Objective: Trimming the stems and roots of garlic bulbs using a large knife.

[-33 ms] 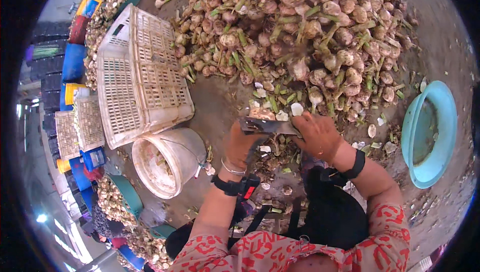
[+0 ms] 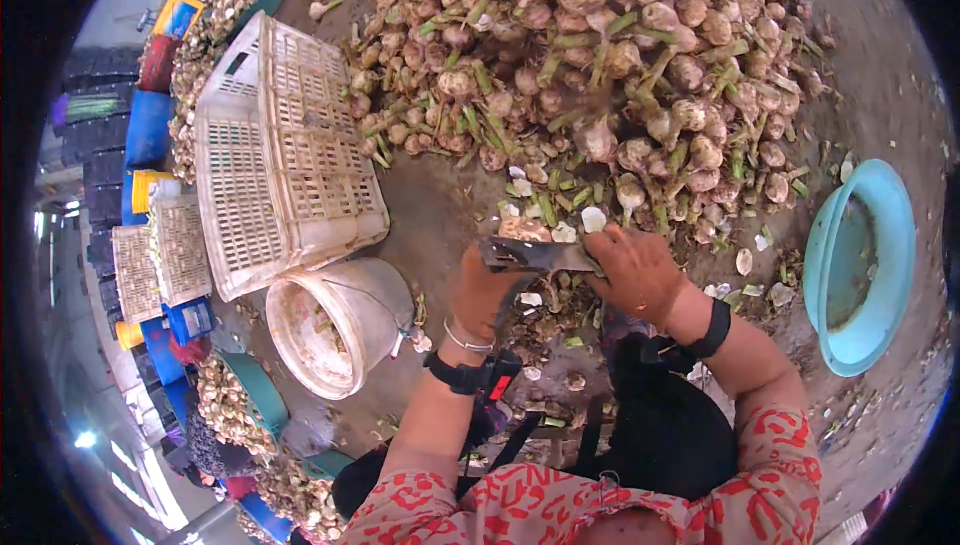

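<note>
Nothing had moved since the earlier frame: both hands stayed at the blade. We closed our left hand (image 2: 487,290) around one end of the dark flat knife (image 2: 535,255), and our right hand (image 2: 637,270) gripped the other end. A pale peeled bulb (image 2: 524,229) lay just beyond the knife, near the big pile of bulbs (image 2: 600,55). Left of us stood a white bucket (image 2: 335,330) and a white crate (image 2: 275,160); a blue basin (image 2: 860,265) lay at right.
</note>
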{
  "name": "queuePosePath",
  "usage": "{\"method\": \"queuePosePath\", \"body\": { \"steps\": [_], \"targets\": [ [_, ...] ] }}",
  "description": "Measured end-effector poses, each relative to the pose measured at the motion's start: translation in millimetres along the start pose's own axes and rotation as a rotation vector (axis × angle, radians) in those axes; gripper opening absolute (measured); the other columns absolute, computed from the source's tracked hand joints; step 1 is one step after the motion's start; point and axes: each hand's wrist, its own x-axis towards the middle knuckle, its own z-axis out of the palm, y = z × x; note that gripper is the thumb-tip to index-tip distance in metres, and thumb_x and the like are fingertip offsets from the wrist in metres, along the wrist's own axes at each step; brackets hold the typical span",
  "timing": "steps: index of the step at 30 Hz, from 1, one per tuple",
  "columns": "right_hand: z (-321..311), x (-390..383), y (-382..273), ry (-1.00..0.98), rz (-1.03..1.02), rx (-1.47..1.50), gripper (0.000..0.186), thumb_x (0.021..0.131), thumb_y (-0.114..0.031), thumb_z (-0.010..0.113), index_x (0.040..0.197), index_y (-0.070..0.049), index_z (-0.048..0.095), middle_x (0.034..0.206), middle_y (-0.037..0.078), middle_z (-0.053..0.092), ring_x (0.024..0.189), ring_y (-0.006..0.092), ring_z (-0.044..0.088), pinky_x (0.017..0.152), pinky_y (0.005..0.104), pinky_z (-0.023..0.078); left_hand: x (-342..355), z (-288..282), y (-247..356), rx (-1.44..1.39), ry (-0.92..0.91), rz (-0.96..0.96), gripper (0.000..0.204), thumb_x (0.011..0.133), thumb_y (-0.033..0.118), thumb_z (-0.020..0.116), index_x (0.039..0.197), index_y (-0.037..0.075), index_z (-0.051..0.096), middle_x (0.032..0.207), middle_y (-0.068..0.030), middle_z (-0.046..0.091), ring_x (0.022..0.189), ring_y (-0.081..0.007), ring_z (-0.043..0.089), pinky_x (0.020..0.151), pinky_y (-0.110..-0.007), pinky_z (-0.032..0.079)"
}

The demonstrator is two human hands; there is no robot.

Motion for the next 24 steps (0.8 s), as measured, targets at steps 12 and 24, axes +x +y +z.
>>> {"method": "queuePosePath", "body": {
  "steps": [12,24],
  "targets": [
    [50,0,40,-0.088,0.173,0.053,0.029,0.083,-0.03,0.054,0.095,-0.004,0.056,0.083,0.018,0.062,0.081,0.0335,0.062,0.066,0.0443,0.05,-47,37,85,0.012,-0.415,0.195,0.068,0.062,0.019,0.077,0.12,0.001,0.047,0.109,-0.0169,0.057,0.101,-0.0315,0.057,0.09,-0.038,0.042],
    [-23,-11,9,0.191,0.186,1.385,0.032,0.084,-0.027,0.063,0.104,-0.003,0.059,0.094,0.002,0.062,0.086,0.0108,0.056,0.077,0.0288,0.046,-30,42,52,0.503,0.128,0.359,0.063,0.074,0.018,0.069,0.127,0.0,0.04,0.127,-0.0209,0.041,0.119,-0.0337,0.04,0.099,-0.04,0.033]
  ]
}}
